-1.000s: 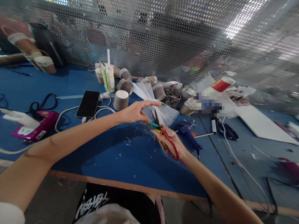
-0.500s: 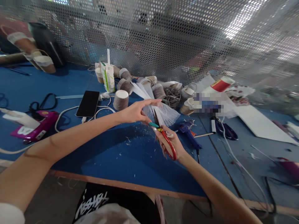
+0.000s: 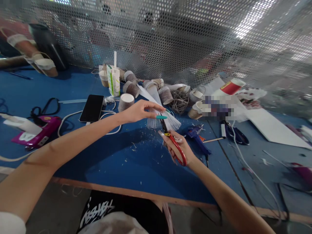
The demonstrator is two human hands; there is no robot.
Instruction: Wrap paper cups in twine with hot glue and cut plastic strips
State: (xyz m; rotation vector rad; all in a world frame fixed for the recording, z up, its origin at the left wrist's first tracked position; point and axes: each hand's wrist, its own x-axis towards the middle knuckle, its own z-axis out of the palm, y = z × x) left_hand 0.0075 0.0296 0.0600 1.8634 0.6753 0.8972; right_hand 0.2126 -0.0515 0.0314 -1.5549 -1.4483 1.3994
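My right hand grips a pair of scissors by their red handles, the dark blades pointing away from me. Near the blade tips, my left hand reaches in with its thumb and fingers extended and a narrow gap between them. Its nails are teal, and nothing can be made out in it. Behind and below the fingertips, sheer white strips fan out over the blue table. Small pale scraps are scattered under the hands.
Several thread-wrapped cups stand beyond the hands, by a drink carton and a bundle of grey twine. A phone with a white cable lies left. A blue glue gun lies right. A perforated metal screen bounds the back.
My left thumb and fingers have come closer together and moved slightly, near the blade tips. The scissors in my right hand have shifted a little right; the white strips look spread differently.
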